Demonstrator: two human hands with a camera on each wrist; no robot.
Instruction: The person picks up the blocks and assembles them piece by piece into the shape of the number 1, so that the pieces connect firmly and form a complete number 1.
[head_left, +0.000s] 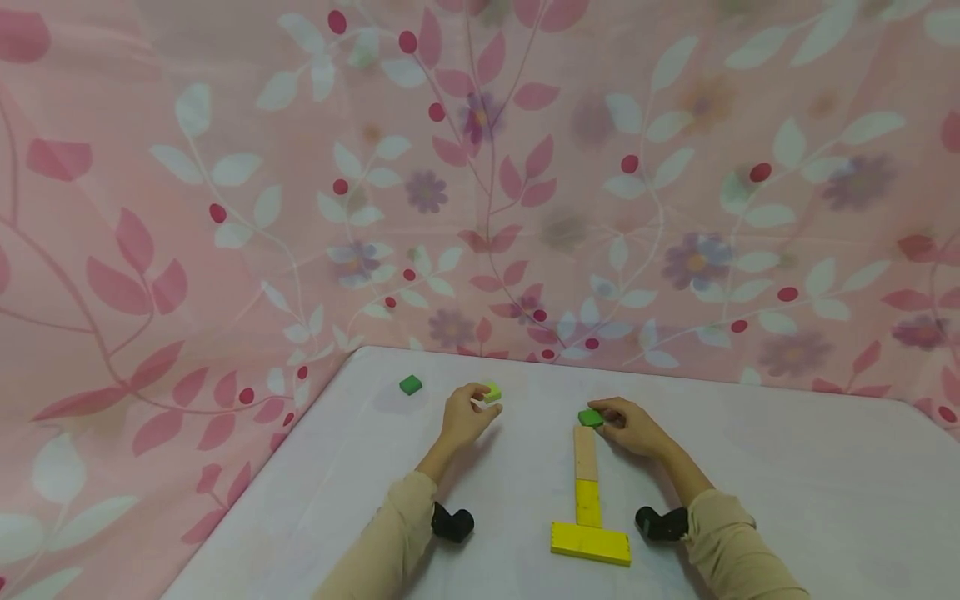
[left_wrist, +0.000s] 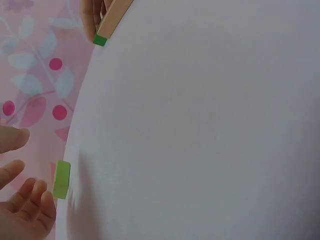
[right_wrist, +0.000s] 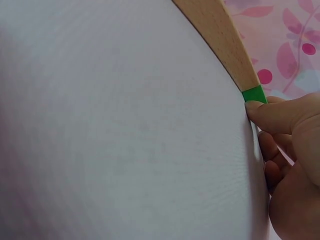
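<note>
My left hand (head_left: pixel 467 417) is beside a light green block (head_left: pixel 492 392) on the table. In the left wrist view its fingers are spread apart near that block (left_wrist: pixel 62 179), with nothing between them. My right hand (head_left: pixel 632 427) pinches a green block (head_left: pixel 590 417) between thumb and fingers. This block sits against the far end of a natural wood block (head_left: pixel 585 453), as the right wrist view also shows, with the thumb on the green piece (right_wrist: pixel 254 94). A yellow block (head_left: pixel 588 503) continues the line toward me, down to a wider yellow block (head_left: pixel 590 543) lying crosswise.
Another green block (head_left: pixel 410 384) lies at the far left of the white table (head_left: pixel 300 500). A pink floral cloth (head_left: pixel 495 208) hangs behind the table and along its left side. Black devices (head_left: pixel 453 524) are strapped at both wrists.
</note>
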